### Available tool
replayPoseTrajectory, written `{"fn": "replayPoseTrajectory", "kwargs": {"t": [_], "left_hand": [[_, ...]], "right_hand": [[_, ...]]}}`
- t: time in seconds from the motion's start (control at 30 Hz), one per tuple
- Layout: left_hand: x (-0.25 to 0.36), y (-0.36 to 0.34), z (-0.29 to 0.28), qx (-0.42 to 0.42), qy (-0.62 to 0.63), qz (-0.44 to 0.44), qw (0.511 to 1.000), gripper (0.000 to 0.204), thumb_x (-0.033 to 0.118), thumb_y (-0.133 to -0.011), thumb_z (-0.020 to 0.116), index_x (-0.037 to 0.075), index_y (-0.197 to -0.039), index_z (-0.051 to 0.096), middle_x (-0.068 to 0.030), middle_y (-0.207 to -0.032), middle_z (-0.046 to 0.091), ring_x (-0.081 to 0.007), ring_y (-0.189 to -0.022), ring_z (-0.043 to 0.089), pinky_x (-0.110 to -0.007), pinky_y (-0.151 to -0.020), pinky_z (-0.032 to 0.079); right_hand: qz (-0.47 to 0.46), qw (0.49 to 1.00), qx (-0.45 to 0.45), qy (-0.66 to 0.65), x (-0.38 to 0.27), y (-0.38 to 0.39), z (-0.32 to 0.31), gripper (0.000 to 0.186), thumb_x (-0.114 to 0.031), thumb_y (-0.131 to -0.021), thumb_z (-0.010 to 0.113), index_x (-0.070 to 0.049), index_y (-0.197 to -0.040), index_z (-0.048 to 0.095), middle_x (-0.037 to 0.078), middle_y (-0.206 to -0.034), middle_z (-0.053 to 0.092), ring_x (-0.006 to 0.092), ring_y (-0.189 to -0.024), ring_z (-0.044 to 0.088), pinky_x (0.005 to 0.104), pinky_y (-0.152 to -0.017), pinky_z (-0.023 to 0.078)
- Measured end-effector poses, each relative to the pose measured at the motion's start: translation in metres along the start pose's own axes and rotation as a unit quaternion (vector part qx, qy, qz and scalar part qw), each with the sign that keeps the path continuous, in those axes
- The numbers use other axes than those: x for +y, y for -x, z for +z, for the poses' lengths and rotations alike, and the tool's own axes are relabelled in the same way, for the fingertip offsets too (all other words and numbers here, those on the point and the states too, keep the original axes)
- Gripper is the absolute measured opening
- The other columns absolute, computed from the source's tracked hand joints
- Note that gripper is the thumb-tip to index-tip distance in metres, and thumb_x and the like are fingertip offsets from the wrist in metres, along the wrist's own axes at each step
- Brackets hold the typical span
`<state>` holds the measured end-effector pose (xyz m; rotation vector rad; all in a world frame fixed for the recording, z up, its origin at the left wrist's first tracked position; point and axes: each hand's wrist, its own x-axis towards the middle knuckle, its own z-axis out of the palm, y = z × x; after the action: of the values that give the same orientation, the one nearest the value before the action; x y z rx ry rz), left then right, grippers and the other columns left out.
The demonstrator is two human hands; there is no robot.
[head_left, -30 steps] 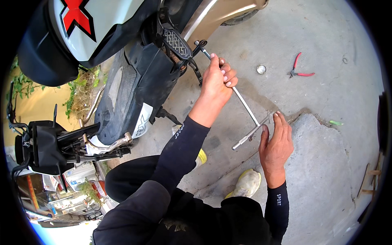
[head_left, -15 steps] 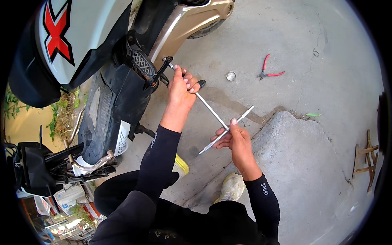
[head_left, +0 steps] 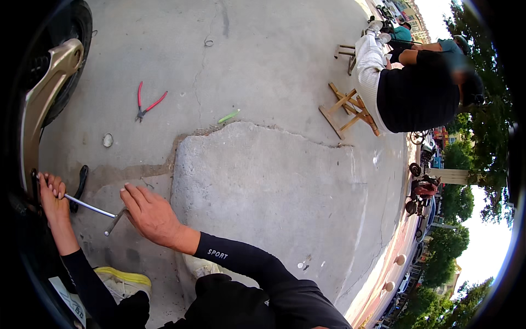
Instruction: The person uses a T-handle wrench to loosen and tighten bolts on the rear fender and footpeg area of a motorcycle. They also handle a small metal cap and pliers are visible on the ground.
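wrench (head_left: 90, 206) slants well apart from pliers (head_left: 141, 114), left of slab edge (head_left: 177, 170).

The left hand (head_left: 53, 193) has little room: the motorcycle's tan frame part (head_left: 31, 123) runs close along its left, and a black curved part (head_left: 81, 182) stands just to its right, by the rod of the T-handled wrench (head_left: 90, 205). Past the fingers of the right hand (head_left: 150, 216), bare floor (head_left: 139, 145) leaves a passage toward the round tin (head_left: 107, 140) and red-handled pliers (head_left: 144, 107); rightward the raised concrete slab (head_left: 274, 181) limits low passage, and a shoe (head_left: 123, 282) obstructs the floor below the rod
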<state>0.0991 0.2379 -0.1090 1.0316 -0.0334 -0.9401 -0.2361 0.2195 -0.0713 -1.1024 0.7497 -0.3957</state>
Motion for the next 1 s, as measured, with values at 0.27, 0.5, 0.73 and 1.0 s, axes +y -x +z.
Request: {"fn": "replayPoseTrajectory", "kwargs": {"t": [0.27,0.5,0.73,1.0], "left_hand": [[0.002,-0.011,0.003,0.007,-0.008,-0.004,1.000,0.026,0.029,-0.104,0.050,0.008,-0.090,0.049,0.0024,-0.061,0.034,-0.0072,-0.046,0.028,-0.024,-0.037,0.023],[-0.002,-0.011,0.014,0.037,0.014,0.005,0.999,0.025,0.029,-0.104,0.051,0.009,-0.089,0.049,0.0031,-0.060,0.033,-0.0066,-0.045,0.027,-0.024,-0.036,0.023],[0.016,-0.017,-0.002,0.021,-0.011,-0.008,1.000,0.025,0.029,-0.104,0.050,0.009,-0.089,0.048,0.0039,-0.061,0.034,-0.0056,-0.045,0.028,-0.023,-0.035,0.021],[0.011,-0.023,-0.001,0.025,-0.027,0.004,0.999,0.024,0.029,-0.103,0.052,0.010,-0.088,0.049,0.0043,-0.061,0.034,-0.0051,-0.046,0.029,-0.022,-0.037,0.020]], "right_hand": [[0.019,0.999,0.005,0.038,0.005,-0.011,-0.007,0.040,-0.036,-0.099,0.054,0.003,-0.095,0.061,0.014,-0.076,0.067,0.0277,-0.064,0.067,0.0339,-0.060,0.055],[-0.181,0.945,0.064,0.265,0.003,0.002,-0.001,0.038,-0.036,-0.099,0.052,0.001,-0.093,0.060,0.012,-0.070,0.064,0.0261,-0.063,0.065,0.0357,-0.058,0.052],[-0.363,0.795,0.195,0.445,-0.039,0.008,-0.010,0.033,-0.029,-0.098,0.058,0.002,-0.088,0.059,0.014,-0.068,0.065,0.0284,-0.060,0.064,0.0378,-0.060,0.051],[-0.016,0.998,-0.059,0.019,-0.001,0.003,0.012,0.040,-0.031,-0.101,0.053,0.000,-0.077,0.058,0.015,-0.058,0.058,0.0356,-0.058,0.060,0.0425,-0.058,0.049]]}}
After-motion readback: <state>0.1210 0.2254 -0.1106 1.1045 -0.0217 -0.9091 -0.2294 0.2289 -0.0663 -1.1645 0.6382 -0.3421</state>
